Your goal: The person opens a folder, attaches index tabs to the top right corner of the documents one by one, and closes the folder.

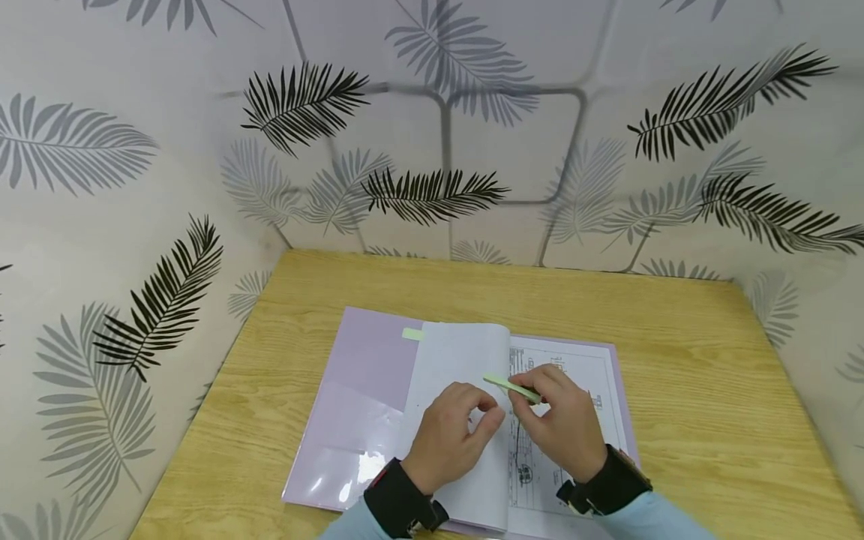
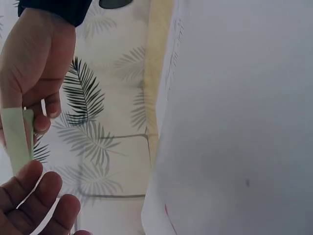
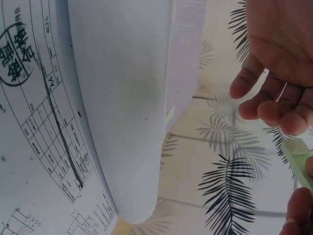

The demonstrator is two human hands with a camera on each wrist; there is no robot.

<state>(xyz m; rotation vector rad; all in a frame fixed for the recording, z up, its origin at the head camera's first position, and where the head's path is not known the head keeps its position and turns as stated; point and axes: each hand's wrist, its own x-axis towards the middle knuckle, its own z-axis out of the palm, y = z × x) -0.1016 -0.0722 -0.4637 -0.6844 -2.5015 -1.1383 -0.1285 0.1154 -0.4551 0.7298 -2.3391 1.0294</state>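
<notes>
A lilac folder [image 1: 371, 367] lies open with white pages inside. My right hand [image 1: 565, 426] pinches a small pad of pale green sticky notes [image 1: 502, 385] between thumb and fingers, above the printed sheet [image 1: 540, 487] on the folder's right side. Just left of it, my left hand [image 1: 451, 436] hovers over the blank white page [image 1: 466, 352], its fingers loosely bent and nothing visible in them. In the right wrist view, the left fingers [image 3: 271, 100] hang relaxed near the end of the pad. One green sticky tab [image 1: 412, 334] juts from the blank page's upper left edge.
The folder rests on a wood-grain table [image 1: 236, 420]. Behind and beside the table stand walls covered in a leaf-patterned sheet [image 1: 486, 150]. A dark round stamp [image 3: 15, 54] and line tables mark the printed sheet.
</notes>
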